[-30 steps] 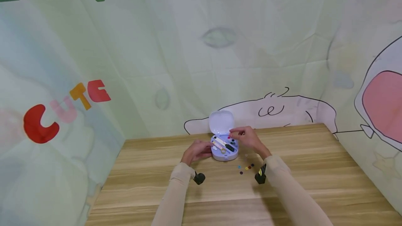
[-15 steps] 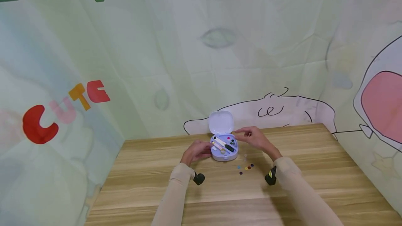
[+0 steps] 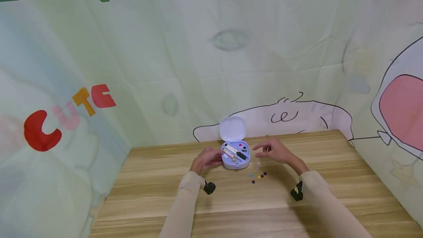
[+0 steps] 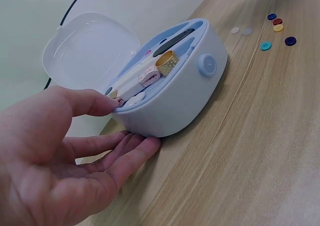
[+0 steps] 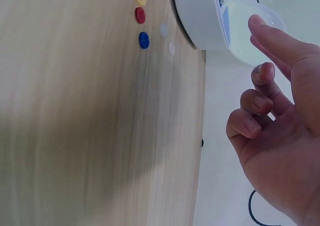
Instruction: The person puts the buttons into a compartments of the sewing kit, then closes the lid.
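A pale lavender sewing kit box (image 3: 236, 165) sits open on the wooden table, its lid (image 3: 232, 128) standing up at the back. Inside lie a gold thimble (image 4: 167, 62), a black tool and some buttons. My left hand (image 3: 207, 158) holds the box's left side: in the left wrist view the thumb (image 4: 82, 102) rests on the rim of the box (image 4: 180, 101) and the fingers lie along its base. My right hand (image 3: 272, 150) hovers just right of the box with fingers loosely spread, holding nothing. In the right wrist view the right hand (image 5: 270, 111) is apart from the box (image 5: 197, 16).
Several small coloured buttons (image 3: 259, 176) lie loose on the table (image 3: 330, 164) in front of and right of the box, with two pale ones (image 3: 258, 163) nearer it. Printed fabric walls close in behind and on both sides.
My right hand has drawn back to the right from over the box's back right compartment, and its fingers have opened. The left hand and the box have stayed put.
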Tool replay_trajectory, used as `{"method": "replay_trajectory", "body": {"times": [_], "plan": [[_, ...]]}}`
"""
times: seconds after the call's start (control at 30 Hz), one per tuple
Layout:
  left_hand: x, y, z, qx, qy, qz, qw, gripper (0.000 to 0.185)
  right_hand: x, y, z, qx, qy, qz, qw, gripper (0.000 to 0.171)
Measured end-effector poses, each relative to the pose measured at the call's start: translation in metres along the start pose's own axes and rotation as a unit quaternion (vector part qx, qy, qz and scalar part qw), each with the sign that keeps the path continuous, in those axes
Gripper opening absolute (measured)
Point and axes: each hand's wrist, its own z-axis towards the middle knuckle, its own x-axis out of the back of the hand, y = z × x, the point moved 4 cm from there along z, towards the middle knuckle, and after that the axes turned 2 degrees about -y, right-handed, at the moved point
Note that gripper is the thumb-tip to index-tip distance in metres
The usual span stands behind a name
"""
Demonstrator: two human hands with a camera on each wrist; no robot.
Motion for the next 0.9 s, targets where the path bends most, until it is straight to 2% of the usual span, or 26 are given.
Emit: {"method": "replay_trajectory", "body": {"times": [0.23,0.47,0.7,0.9], "plan": [[0.001,0.0,0.0,0.005,0.002,0.003,1.0,0.032,-0.006,0.007,-0.015,-0.015,-0.037,0.011,0.999,0.027],[0.001,0.0,0.0,0.008,0.002,0.001,1.0,0.032,-0.014,0.016,-0.031,-0.008,-0.07,0.023,0.997,0.021],[0.001,-0.001,0.0,0.009,0.001,-0.003,1.0,0.032,-0.021,0.023,-0.039,0.006,-0.085,0.041,0.995,0.016],[0.001,0.001,-0.001,0.007,-0.005,-0.002,1.0,0.034,-0.026,0.025,-0.042,0.0,-0.093,0.031,0.995,0.012]]}}
